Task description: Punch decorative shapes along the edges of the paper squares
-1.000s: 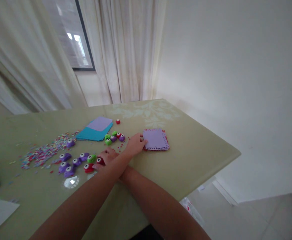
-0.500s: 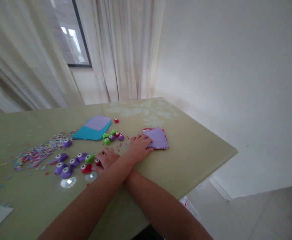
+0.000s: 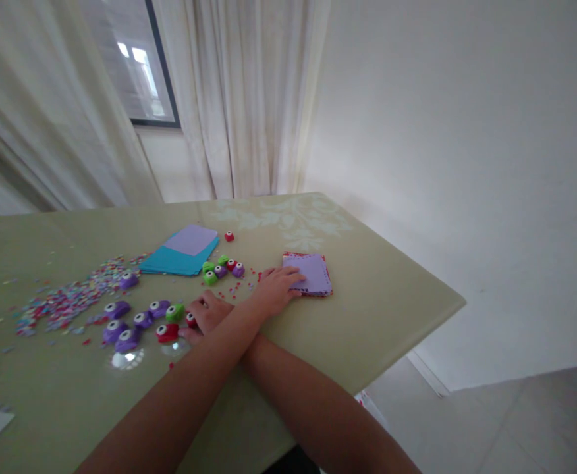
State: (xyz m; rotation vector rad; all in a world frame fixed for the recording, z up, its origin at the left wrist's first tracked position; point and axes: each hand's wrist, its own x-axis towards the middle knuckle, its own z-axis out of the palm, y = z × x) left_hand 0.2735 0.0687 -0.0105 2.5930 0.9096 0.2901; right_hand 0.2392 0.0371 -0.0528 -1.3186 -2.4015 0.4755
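My forearms cross, the left one lying over the right. My left hand (image 3: 277,291) reaches right and lies flat, its fingers stretched over the left part of a stack of purple paper squares (image 3: 313,271) with punched edges and red sheets beneath. My right hand (image 3: 210,312) curls around a small red craft punch (image 3: 190,320) on the table, thumb on the near side. Just left of it are another red punch (image 3: 166,332) and a green punch (image 3: 174,313). Part of the right hand is hidden behind the left forearm.
Several purple punches (image 3: 127,338) stand at the left, and a mixed cluster (image 3: 220,270) lies farther back. Confetti (image 3: 68,299) covers the table's left side. Blue paper sheets (image 3: 172,263) bear a lilac sheet (image 3: 191,239). One red punch (image 3: 229,236) stands alone behind. A wall (image 3: 466,164) borders the right.
My left hand has gone from the stack's left edge to lying over its top. The top purple sheet turned askew, then straightened somewhat. My right hand stays by the red punch. The view shifted slightly.
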